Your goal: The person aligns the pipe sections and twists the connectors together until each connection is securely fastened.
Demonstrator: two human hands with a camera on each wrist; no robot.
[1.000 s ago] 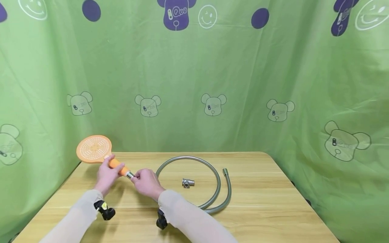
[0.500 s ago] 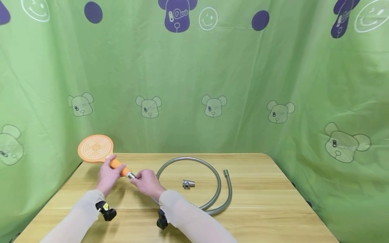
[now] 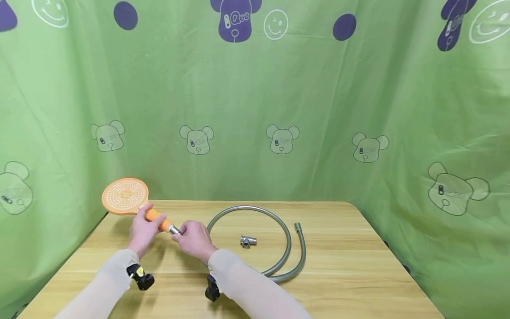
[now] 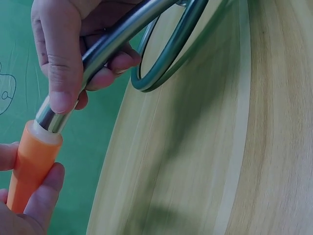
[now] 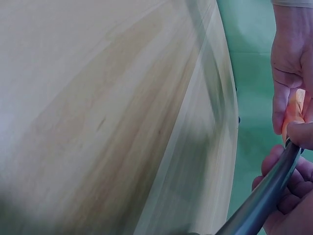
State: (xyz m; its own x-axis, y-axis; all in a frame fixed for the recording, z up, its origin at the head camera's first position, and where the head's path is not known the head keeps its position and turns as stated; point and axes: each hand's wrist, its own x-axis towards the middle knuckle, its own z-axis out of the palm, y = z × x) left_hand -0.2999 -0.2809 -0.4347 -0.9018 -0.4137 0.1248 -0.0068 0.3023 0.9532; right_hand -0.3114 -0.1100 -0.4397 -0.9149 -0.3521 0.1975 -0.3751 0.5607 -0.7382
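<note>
My left hand [image 3: 144,228] grips the handle of an orange shower head [image 3: 125,196], whose round perforated face is turned up at the left of the head view. At the handle's lower end my right hand [image 3: 195,239] pinches the metal end fitting of a grey shower hose [image 3: 287,248]. In the left wrist view the fitting [image 4: 51,119] meets the white collar of the orange handle [image 4: 34,161], with the right thumb lying along it. The hose runs back under the right fingers, as the right wrist view shows with the hose [image 5: 266,196] across the palm.
The hose lies in a loop on the wooden table [image 3: 350,266], its free end fitting [image 3: 297,227] pointing away. Inside the loop lies a small chrome tee valve [image 3: 248,241]. Green printed curtains [image 3: 255,173] hang behind the table and at both sides.
Both hands keep their hold on the shower head and hose end, in nearly the same place. The right fingers shift slightly round the fitting. The head view has moved a little.
</note>
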